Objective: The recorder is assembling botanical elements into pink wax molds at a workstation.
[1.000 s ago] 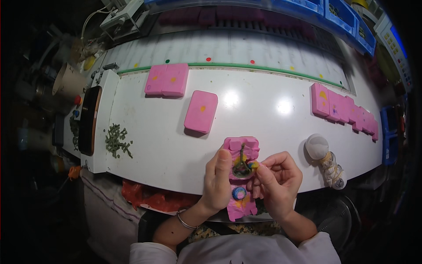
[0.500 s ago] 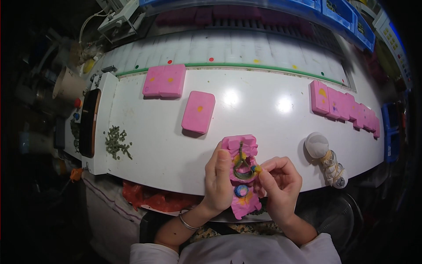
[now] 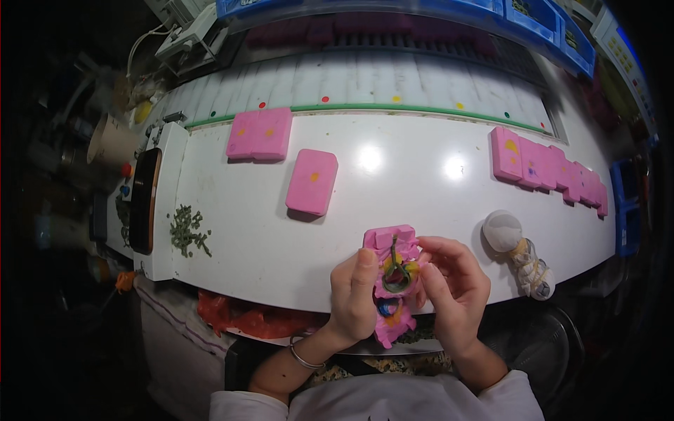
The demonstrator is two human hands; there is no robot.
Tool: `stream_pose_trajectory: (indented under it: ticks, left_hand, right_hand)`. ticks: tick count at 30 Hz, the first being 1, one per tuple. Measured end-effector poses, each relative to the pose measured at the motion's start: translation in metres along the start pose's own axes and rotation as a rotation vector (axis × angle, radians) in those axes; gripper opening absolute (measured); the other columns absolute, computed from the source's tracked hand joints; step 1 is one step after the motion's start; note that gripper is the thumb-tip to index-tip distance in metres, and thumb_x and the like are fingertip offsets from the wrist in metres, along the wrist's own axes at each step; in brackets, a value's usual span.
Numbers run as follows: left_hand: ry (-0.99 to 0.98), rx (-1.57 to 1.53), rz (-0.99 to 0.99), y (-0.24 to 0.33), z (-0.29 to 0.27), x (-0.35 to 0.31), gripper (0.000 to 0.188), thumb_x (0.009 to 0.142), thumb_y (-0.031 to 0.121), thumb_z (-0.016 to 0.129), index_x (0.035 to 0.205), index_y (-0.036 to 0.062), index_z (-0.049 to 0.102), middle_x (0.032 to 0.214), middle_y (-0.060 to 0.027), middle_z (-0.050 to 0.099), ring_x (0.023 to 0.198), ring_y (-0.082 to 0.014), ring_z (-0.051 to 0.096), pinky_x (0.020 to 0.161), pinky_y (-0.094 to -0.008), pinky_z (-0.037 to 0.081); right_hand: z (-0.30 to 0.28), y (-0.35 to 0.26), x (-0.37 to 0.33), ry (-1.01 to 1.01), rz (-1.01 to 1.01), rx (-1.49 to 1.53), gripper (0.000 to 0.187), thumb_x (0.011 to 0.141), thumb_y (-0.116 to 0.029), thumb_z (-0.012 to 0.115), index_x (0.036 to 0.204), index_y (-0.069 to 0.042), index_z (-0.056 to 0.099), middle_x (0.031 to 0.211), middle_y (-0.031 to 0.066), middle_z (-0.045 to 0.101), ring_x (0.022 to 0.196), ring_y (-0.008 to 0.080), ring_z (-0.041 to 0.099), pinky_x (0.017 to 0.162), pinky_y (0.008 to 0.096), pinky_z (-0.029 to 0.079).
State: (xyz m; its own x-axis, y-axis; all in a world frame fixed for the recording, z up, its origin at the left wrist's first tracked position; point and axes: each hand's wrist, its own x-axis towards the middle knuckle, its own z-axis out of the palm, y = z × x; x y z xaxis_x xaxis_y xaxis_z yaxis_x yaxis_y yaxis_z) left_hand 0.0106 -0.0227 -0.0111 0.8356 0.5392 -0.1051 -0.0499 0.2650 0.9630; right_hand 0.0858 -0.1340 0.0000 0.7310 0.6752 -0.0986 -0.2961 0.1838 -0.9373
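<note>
My left hand [image 3: 353, 298] is wrapped around the left edge of an opened pink rubber mould [image 3: 397, 240], its thumb lying along the upper part. The mould's inner face is ragged, with yellow and blue stains. A dark green wax piece [image 3: 397, 283], a ring-like loop with a thin stem, sits in its middle. My right hand [image 3: 455, 295] pinches the mould's right edge beside the loop, between thumb and fingers; part of that grip is hidden.
Closed pink moulds lie at the far left [image 3: 260, 133], mid-table [image 3: 312, 182] and in a row on the right [image 3: 537, 165]. Green wax scraps [image 3: 188, 230] sit at the left. A round-headed, cloth-wrapped pouch [image 3: 516, 245] lies at the right. Blue bins [image 3: 533, 24] hang at the back.
The mould has shifted slightly right and its upper end has dropped a little. My right fingers have moved up along its edge, and the wax loop now looks rounder.
</note>
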Motion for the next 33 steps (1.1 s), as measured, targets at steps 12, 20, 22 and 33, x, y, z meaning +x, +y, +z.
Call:
stream_pose_trajectory:
  ticks: [12,20,22,33]
  left_hand:
    - [0.014,0.14,0.057,-0.011,0.001,0.001,0.061,0.1,0.037,0.019,0.11,-0.0092,0.057,0.096,-0.0158,0.065,0.084,-0.0181,0.063,0.076,-0.03,0.051]
    - [-0.001,0.055,0.113,-0.003,0.011,0.001,0.045,0.1,0.03,0.03,0.106,-0.0063,0.057,0.083,-0.0063,0.061,0.075,-0.0096,0.057,0.066,-0.0226,0.045]
    - [0.032,0.128,0.192,-0.008,0.009,0.002,0.043,0.1,0.029,0.032,0.107,-0.0058,0.057,0.082,-0.0053,0.061,0.074,-0.0093,0.057,0.066,-0.0224,0.045]
    - [0.217,0.548,0.429,-0.002,-0.01,0.009,0.049,0.08,0.026,0.07,0.116,-0.0036,0.057,0.096,-0.009,0.053,0.087,-0.0157,0.054,0.078,-0.0272,0.045]
  right_hand:
    - [0.009,-0.01,-0.001,0.083,-0.093,-0.042,0.02,0.086,0.004,0.057,0.104,0.005,0.051,0.101,0.0101,0.053,0.084,0.0113,0.059,0.057,0.0193,0.05]
    - [0.0,-0.01,0.001,0.049,0.072,0.049,0.014,0.089,0.0,0.056,0.102,0.006,0.053,0.095,0.0109,0.059,0.083,0.0098,0.059,0.064,0.0191,0.049]
    - [0.0,-0.005,-0.001,0.047,-0.007,0.059,0.013,0.089,0.0,0.055,0.101,0.006,0.054,0.095,0.0108,0.059,0.084,0.0098,0.059,0.068,0.0197,0.049]
    - [-0.007,-0.018,0.001,0.063,-0.23,0.054,0.014,0.087,0.003,0.057,0.101,0.006,0.055,0.098,0.0092,0.054,0.083,0.0102,0.056,0.067,0.0211,0.049]
